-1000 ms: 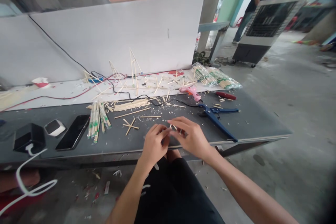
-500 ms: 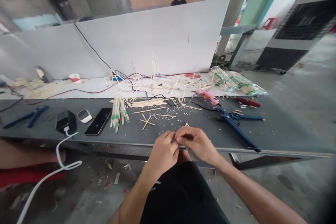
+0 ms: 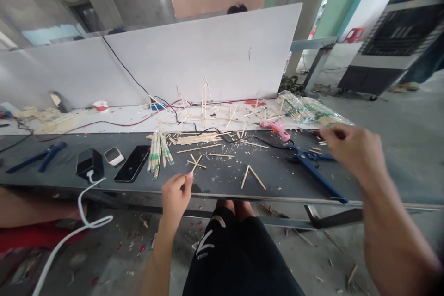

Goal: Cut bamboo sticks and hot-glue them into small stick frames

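My left hand (image 3: 177, 194) is at the table's front edge, thumb and forefinger pinched beside the lower end of a star of crossed sticks (image 3: 196, 163); what it holds, if anything, is too small to name. My right hand (image 3: 354, 148) is raised at the right, its fingers curled over the red-handled tool (image 3: 317, 133), which it mostly hides. Whether it grips that tool is unclear. Two sticks joined in an upside-down V (image 3: 249, 169) lie between the hands. Blue pliers (image 3: 310, 171) lie just left of my right hand, near a pink glue gun (image 3: 275, 130).
Loose sticks (image 3: 197, 138), green-banded stick bundles (image 3: 157, 155), a phone (image 3: 132, 163), a watch-like device (image 3: 114, 156) and a black charger (image 3: 89, 163) lie on the left. Stick frames (image 3: 204, 97) stand before a white panel (image 3: 194, 55). Another person's leg (image 3: 34, 206) shows at left.
My hands have parted: the left moved left toward the crossed sticks, the right moved far right and up to the red-handled tool. The V of sticks, mostly hidden before, now shows fully.
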Tool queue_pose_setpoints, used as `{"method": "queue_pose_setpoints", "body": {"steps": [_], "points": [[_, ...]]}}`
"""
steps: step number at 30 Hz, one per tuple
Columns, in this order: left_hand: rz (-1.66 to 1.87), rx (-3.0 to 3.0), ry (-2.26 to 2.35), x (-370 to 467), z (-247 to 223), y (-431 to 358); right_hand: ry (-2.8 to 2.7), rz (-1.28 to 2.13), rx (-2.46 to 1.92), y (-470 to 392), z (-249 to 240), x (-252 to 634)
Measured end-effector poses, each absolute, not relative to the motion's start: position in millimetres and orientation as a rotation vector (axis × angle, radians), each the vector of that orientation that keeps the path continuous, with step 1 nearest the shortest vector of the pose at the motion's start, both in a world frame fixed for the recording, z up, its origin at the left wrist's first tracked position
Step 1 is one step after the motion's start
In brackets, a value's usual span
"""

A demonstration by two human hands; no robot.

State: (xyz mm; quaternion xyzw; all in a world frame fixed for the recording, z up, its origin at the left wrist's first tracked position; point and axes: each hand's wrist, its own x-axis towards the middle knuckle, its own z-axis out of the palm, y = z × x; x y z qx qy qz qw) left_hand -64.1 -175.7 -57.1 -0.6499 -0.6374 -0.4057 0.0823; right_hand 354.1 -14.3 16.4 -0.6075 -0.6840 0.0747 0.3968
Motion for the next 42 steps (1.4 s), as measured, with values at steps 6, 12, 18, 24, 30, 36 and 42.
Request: {"method": "queue_pose_setpoints", "body": {"steps": [6, 12, 18, 24, 30, 36, 42], "points": [[-1.352, -2.011, -1.764, -48.8, -57.3, -171.4, -2.116, 0.654, -1.589, -35.3, 7.4, 367.1], [-1.091, -2.263, -1.758, -16.9, -62.0, -121.9, -2.065, 0.641, -1.467, -50.2, 0.3, 316.1], [-0.759, -2.303, -1.774, -9.5, -64.1, -68.5, -2.059, 0.646, -1.435, -59.5, -16.2, 280.7], [-0.738, -2.345, -1.846, -14.9, -72.5, -54.9, -2.091, 0.735, -1.386, -66.6, -35.9, 274.9], [-0.841, -2.366, -1.701, -12.1, -75.6, -60.6, -2.033, 0.704, -1.265, -59.2, -36.1, 244.4], [-1.099, -2.535, -1.466, -0.2, -71.2, -72.6, -1.987, 0.746, -1.117, -46.1, -31.9, 204.6], [-1.173, -2.506, -1.457, 1.1, -74.5, -72.8, -2.028, 0.612, -1.182, -35.2, -40.8, 207.7]]}}
